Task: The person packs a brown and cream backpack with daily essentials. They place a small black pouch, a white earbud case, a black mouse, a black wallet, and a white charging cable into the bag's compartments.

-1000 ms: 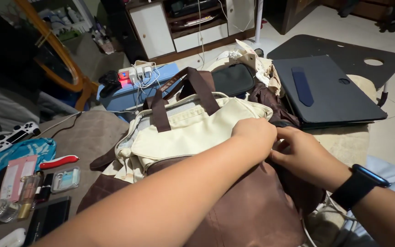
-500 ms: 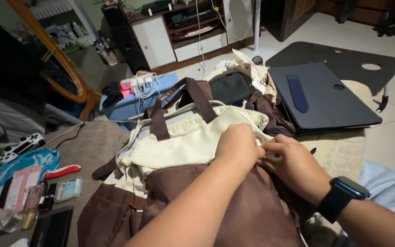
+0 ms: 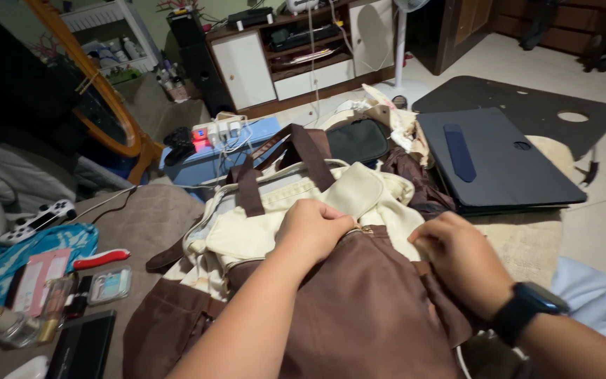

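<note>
The bag [image 3: 331, 281], brown below and cream above, lies right in front of me, its long axis running left to right and its dark handles [image 3: 303, 154] standing up on the far side. The zip line [image 3: 359, 229] runs along the seam between cream and brown. My left hand [image 3: 313, 228] sits on that seam near the middle, fingers pinched shut on the zip pull [image 3: 365, 229], which pokes out just to the right of my knuckles. My right hand [image 3: 461, 256] is closed on the bag's cloth at the right end of the zip, near but not touching the left; the left hand is the one on the pull, and the zip stretches away from it to the left.

Far right of the bag lies a flat dark case [image 3: 499, 161], with a black pouch [image 3: 358, 140] beyond the handles. A blue box [image 3: 212, 158] with plugs stands far left. Near left, on the mat, lie a red knife [image 3: 101, 258], a small clear box [image 3: 109, 285] and a white controller [image 3: 36, 217]. Nothing lies across the zip.
</note>
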